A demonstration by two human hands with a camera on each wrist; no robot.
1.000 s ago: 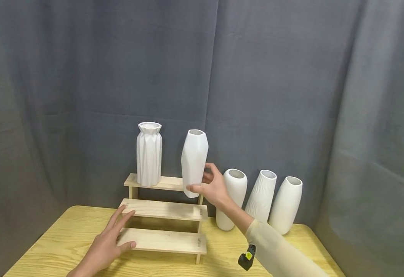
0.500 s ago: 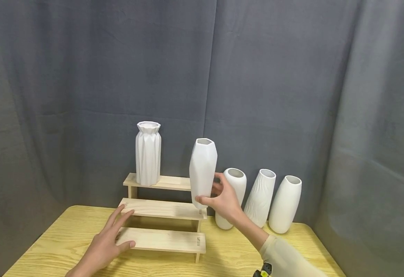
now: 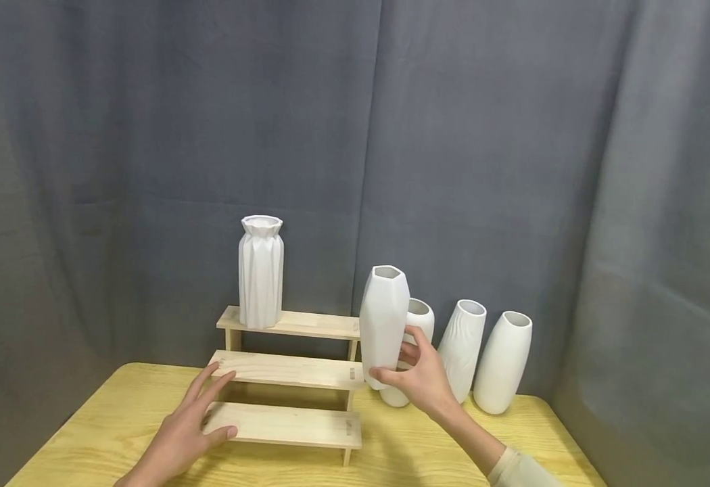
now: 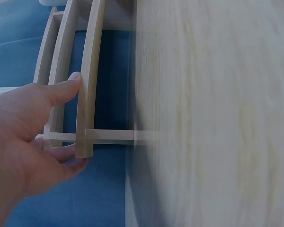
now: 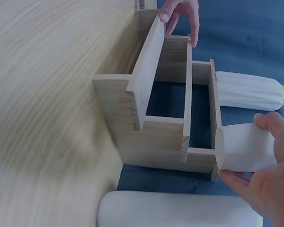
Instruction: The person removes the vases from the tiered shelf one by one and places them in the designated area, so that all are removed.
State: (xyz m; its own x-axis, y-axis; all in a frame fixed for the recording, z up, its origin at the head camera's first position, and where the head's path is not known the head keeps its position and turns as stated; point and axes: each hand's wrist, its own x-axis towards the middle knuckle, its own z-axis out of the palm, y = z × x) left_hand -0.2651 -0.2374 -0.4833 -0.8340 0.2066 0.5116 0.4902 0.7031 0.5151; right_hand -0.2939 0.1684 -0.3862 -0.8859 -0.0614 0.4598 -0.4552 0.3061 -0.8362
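Observation:
In the head view, my right hand (image 3: 422, 379) grips a faceted white vase (image 3: 384, 325) between thumb and fingers, low on its side. The vase is upright, off the right end of a three-step wooden stand (image 3: 288, 368), in front of another vase. My left hand (image 3: 178, 433) rests at the stand's left end with fingers spread. Its thumb touches the bottom step, as the left wrist view shows at the thumb (image 4: 61, 91); the longer fingers reach the middle step. A pleated white vase (image 3: 261, 274) stands on the top step.
A rounded white vase (image 3: 418, 318), partly hidden, a wavy-ribbed vase (image 3: 463, 352) and a smooth vase (image 3: 504, 362) stand to the right on the wooden table (image 3: 87, 433). A grey curtain (image 3: 483, 149) hangs behind.
My right hand has carried the faceted vase right and down, from over the top step to beyond the stand's right end. The left hand and the pleated vase have stayed put.

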